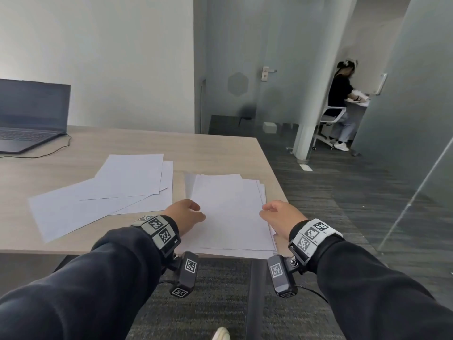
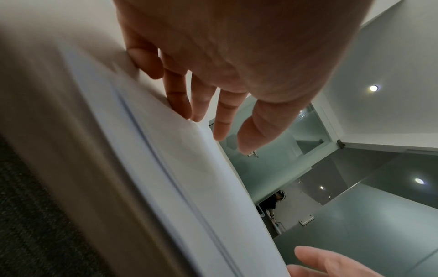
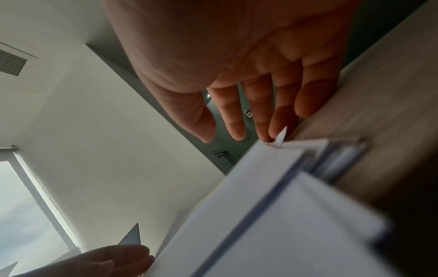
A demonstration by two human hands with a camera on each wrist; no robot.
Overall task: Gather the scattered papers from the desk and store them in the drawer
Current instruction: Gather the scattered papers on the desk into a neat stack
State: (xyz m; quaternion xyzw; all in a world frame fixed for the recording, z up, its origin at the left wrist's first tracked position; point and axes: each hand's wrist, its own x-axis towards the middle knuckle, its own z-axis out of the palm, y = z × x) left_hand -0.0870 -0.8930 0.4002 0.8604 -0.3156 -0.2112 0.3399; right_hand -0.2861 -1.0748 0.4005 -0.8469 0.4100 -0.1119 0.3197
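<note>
A loose stack of white papers (image 1: 230,212) lies at the front right corner of the light wood desk (image 1: 73,241). My left hand (image 1: 188,213) rests against the stack's left edge, its straight fingers (image 2: 180,101) touching the sheets and the thumb apart. My right hand (image 1: 274,213) is at the right edge, fingertips (image 3: 265,131) touching the paper there. Neither hand pinches the stack. More white sheets (image 1: 110,190) lie fanned out and overlapping to the left. No drawer is in view.
An open laptop (image 1: 31,114) with a thin cable (image 1: 49,154) sits at the desk's back left. The desk's right edge (image 1: 272,173) drops to grey carpet. Glass partitions and a door stand beyond, with a person seated (image 1: 340,94) in the far room.
</note>
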